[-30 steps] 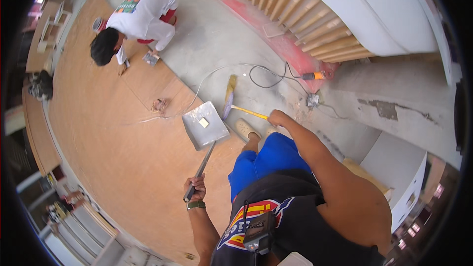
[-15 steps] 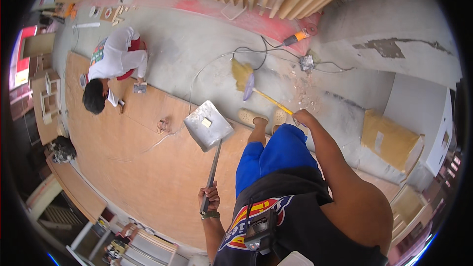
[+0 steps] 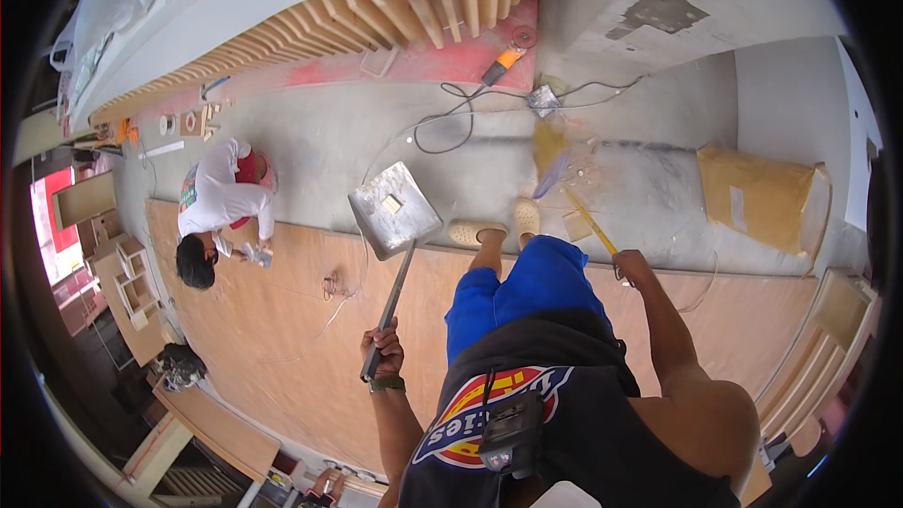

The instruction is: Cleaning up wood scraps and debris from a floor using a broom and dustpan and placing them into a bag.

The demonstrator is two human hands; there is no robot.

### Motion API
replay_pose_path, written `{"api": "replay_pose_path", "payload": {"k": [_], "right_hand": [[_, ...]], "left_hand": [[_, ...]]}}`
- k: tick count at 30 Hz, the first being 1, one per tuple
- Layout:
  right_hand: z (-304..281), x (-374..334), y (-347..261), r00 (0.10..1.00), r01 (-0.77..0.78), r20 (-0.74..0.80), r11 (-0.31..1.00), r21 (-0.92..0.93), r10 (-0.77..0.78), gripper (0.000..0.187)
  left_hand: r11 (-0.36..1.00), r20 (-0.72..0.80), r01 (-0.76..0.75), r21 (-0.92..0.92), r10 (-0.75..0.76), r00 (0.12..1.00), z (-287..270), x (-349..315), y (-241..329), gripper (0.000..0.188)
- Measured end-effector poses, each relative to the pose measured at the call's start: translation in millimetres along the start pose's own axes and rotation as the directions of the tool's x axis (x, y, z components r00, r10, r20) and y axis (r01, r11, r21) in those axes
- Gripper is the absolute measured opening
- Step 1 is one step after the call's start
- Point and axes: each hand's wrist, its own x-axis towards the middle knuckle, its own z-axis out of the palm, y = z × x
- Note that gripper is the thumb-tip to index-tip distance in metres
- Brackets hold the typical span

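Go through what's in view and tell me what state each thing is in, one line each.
Left hand: closed around the dustpan's handle
Right hand: closed around the broom's handle
Dustpan: held, open side up
Pale block: lying in the dustpan
Broom: held, bristle end down
Orange power tool: lying down; running or not, cannot tell
Brown package: lying on the floor
Wood panel: lying flat

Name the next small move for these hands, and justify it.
Perhaps the right hand should set the broom just right of the scattered debris and sweep leftward: the debris lies on the floor beside the broom's purple head, while the left hand holds the dustpan by its handle, farther left, with a small pale block in it.
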Motion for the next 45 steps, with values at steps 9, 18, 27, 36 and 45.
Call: {"api": "replay_pose_path", "payload": {"k": [9, 18, 27, 36, 45], "right_hand": [[44, 30, -82, 0.976, 0.179, 0.209, 0.797, -0.577, -0.068, 0.033], [31, -11, -91, 0.867, -0.428, -0.031, 0.774, 0.466, 0.498, 0.03], [79, -102, -101, 0.662, -0.472, 0.065, 0.348, 0.81, 0.747, 0.024], [79, -232, -214, 0.652, -0.519, 0.012, 0.435, 0.736, 0.758, 0.022], [45, -248, -216, 0.744, -0.569, -0.238, 0.779, 0.263, 0.624, 0.026]], "left_hand": [[0.986, 0.041, 0.076, 0.151, -0.083, 0.996, 57, -26, -28, 0.048], [0.941, -0.027, 0.168, 0.295, -0.168, 0.985, 101, -47, -26, 0.048], [0.854, -0.141, 0.389, 0.346, -0.363, 0.921, 139, -8, 17, 0.043], [0.77, -0.238, 0.483, 0.416, -0.42, 0.876, 148, 12, 60, 0.041], [0.712, -0.322, 0.53, 0.46, -0.423, 0.847, 165, 9, 61, 0.04]]}}
